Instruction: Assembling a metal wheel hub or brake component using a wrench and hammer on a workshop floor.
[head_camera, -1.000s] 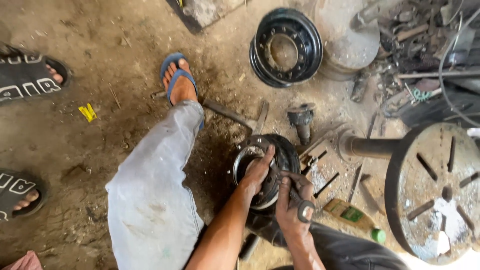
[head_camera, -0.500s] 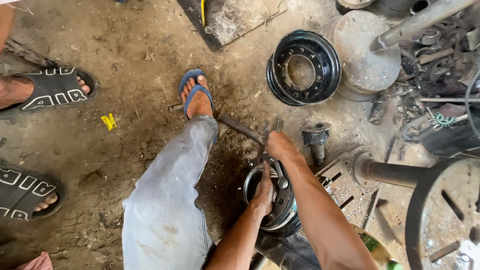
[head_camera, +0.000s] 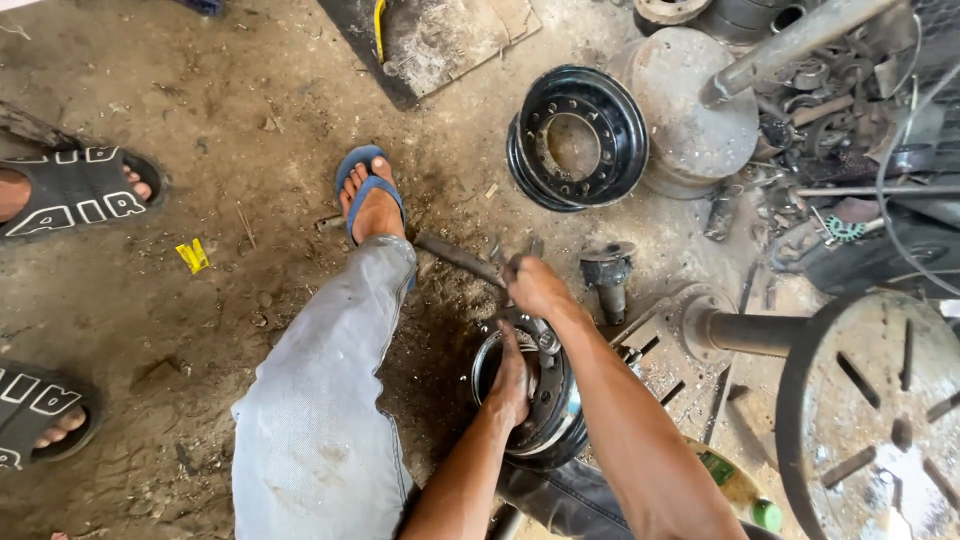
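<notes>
Left hand (head_camera: 513, 385) is planted flat on the round greasy metal wheel hub (head_camera: 530, 405) sitting on the dirt floor (head_camera: 200, 330) between the knees, fingers spread and pressing down, not gripping. Right hand (head_camera: 535, 285) is stretched past the hub, fingers curled around the dark bent metal rod (head_camera: 455, 255) near the blue flip-flop (head_camera: 368, 190). A second ago that right hand was down beside the hub.

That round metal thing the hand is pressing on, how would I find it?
Start at the person's leg in pale grey trousers. Just to its right on the dirt floor sits the wheel hub, with the left hand pressing into its middle. It is smaller than the black wheel rim farther up and has a shiny silver edge.
</notes>
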